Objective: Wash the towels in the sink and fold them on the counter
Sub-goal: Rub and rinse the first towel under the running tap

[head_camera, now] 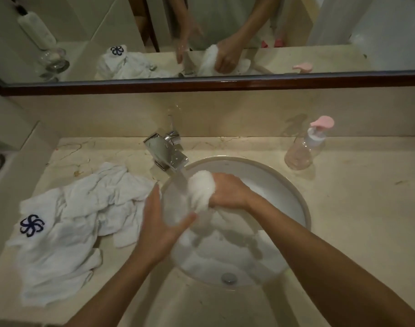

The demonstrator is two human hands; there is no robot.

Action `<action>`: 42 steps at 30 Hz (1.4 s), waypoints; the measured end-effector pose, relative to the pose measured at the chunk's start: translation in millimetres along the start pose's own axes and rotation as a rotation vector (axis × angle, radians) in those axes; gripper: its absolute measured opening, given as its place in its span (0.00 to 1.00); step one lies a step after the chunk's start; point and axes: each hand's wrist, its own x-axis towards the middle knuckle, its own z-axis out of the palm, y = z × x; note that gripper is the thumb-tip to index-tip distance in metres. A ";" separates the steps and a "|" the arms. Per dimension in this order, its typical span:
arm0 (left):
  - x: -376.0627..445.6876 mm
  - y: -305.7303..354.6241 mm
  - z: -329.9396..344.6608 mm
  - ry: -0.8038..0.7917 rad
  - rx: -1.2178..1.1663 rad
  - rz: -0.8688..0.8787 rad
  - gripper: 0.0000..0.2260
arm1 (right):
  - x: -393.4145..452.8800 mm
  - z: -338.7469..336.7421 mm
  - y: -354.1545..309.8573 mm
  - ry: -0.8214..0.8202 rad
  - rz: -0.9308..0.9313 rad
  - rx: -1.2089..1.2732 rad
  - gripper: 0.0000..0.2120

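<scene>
A wet white towel is bunched up over the round white sink, under the water running from the chrome faucet. My right hand grips the bunched top of it, and the rest of the cloth trails down into the basin. At the sink's left rim my left hand hovers open, fingers spread, with its thumb close to the hanging cloth. Several crumpled white towels, one with a dark blue pinwheel logo, lie on the counter left of the sink.
A clear pump bottle with a pink top stands at the back right of the beige marble counter. A mirror with a dark wooden frame runs along the back wall. A side wall bounds the counter on the left.
</scene>
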 end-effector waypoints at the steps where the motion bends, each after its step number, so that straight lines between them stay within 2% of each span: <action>1: 8.2 2.2 8.3 -0.116 0.116 0.143 0.49 | 1.0 -6.3 -6.1 -0.065 -0.015 -0.053 0.17; 2: 19.2 2.7 16.7 -0.215 0.179 0.220 0.53 | 0.8 -13.4 -10.3 -0.120 -0.036 -0.042 0.15; 3: 29.7 4.6 23.3 -0.305 0.118 0.205 0.55 | -0.7 -22.1 -13.2 -0.167 -0.043 0.005 0.15; 5: 46.9 6.5 31.5 -0.435 -0.187 0.117 0.50 | -3.8 -42.8 -12.9 -0.208 -0.014 0.142 0.20; 6: 53.3 9.4 32.7 -0.437 -0.283 0.089 0.44 | -4.5 -51.3 -9.3 -0.241 -0.001 0.246 0.20; 8: 63.3 13.5 28.8 -0.434 -0.318 0.076 0.35 | -6.0 -61.0 0.6 -0.356 0.001 0.531 0.22; 11: 76.6 19.0 21.1 -0.426 -0.444 0.011 0.30 | -9.6 -57.4 26.1 -0.401 0.064 0.916 0.25; 13: 78.1 20.9 22.7 -0.408 -0.630 -0.058 0.27 | -11.2 -43.1 41.2 -0.401 0.130 0.987 0.31; 16: 71.7 21.6 31.6 -0.401 -0.825 -0.150 0.19 | -11.9 -8.9 57.1 -0.489 0.160 0.930 0.35; 18: 67.3 19.6 37.9 -0.382 -0.888 -0.228 0.10 | -12.7 13.4 66.5 -0.446 0.192 1.012 0.40; 19: 65.9 19.0 40.6 -0.368 -0.922 -0.289 0.08 | -13.0 23.1 71.5 -0.403 0.212 1.090 0.42; 21: 66.9 8.8 46.7 -0.316 -0.958 -0.416 0.12 | -14.4 41.5 81.6 -0.340 0.229 1.240 0.44; 23: 69.3 -0.8 51.8 -0.264 -1.002 -0.471 0.14 | -15.7 60.1 88.8 -0.334 0.254 1.414 0.43; 27: 74.5 -19.2 57.3 -0.286 -1.124 -0.502 0.12 | -13.4 86.6 101.6 -0.318 0.412 1.613 0.31; 30: 79.0 -30.1 63.1 -0.304 -1.157 -0.563 0.11 | -11.1 95.3 101.6 -0.353 0.457 1.687 0.35; 32: 85.1 -37.7 65.1 -0.296 -1.135 -0.574 0.11 | -10.4 92.0 94.7 -0.319 0.515 1.699 0.34; 34: 90.7 -39.9 61.6 -0.327 -1.037 -0.580 0.09 | -8.5 82.5 88.3 -0.249 0.539 1.704 0.24; 37: 93.4 -49.3 65.9 -0.303 -0.836 -0.636 0.15 | -2.5 72.1 76.2 -0.142 0.579 1.760 0.14; 39: 90.4 -53.4 77.6 -0.254 -0.849 -0.684 0.22 | 4.8 78.8 62.0 -0.076 0.526 1.638 0.12; 42: 78.1 -53.9 98.5 -0.173 -0.901 -0.801 0.29 | 15.6 97.9 44.8 0.126 0.508 1.429 0.13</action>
